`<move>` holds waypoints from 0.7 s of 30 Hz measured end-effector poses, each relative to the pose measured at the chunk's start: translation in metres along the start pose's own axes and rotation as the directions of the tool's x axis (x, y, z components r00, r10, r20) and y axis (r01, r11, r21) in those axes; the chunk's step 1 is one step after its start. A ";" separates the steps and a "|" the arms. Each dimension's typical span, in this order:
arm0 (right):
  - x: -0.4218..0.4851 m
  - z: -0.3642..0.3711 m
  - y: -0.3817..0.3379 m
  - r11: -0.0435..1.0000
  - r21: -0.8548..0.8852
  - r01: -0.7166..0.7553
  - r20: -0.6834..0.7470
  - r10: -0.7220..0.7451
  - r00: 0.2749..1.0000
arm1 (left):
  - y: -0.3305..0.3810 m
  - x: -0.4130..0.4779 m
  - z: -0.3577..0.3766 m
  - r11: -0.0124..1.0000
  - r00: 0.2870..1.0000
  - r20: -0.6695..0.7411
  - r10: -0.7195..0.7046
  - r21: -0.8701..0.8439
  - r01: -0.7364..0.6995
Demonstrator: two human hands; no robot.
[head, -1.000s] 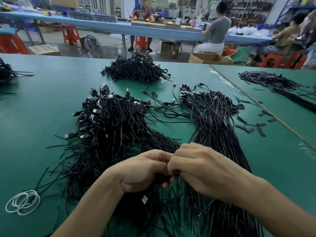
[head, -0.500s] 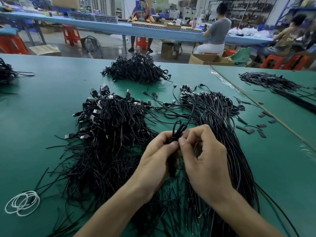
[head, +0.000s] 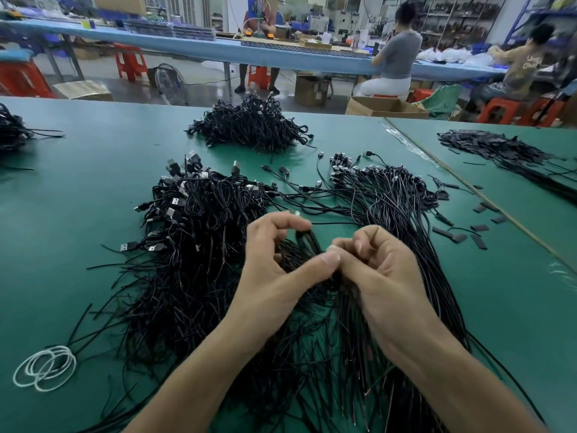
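Left hand (head: pixel 274 268), right hand (head: pixel 384 273) parted; pinching cable (head: pixel 308 241).

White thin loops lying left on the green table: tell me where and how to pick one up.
Pinch the white thin loops at their left arc from above: they lie flat on the green table, and black cable ends crowd the right side.

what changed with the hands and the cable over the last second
Both hands moved away from the person, up from low over the loose cables, and raised a folded black cable. The left hand and right hand now pinch it, spread slightly apart, with a blurred white bit at the fingertips. The cable piles, white rubber bands and green table stayed as they were.
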State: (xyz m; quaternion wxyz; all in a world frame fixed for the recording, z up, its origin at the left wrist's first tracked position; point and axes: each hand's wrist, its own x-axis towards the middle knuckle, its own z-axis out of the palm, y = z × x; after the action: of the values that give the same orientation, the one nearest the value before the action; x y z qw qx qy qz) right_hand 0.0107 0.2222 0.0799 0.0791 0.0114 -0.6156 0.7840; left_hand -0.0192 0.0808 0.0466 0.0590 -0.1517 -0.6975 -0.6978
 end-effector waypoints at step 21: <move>-0.003 -0.008 0.013 0.997 -0.036 -0.063 0.064 0.066 0.996 | 0.014 -0.001 0.001 0.922 0.998 0.057 -0.026 -0.385 0.046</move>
State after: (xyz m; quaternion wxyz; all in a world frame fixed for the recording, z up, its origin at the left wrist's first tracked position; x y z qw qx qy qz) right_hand 0.0126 0.2264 0.0656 0.0337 0.0159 -0.6311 0.7748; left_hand -0.0140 0.0810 0.0601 -0.0026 -0.1650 -0.5505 -0.8184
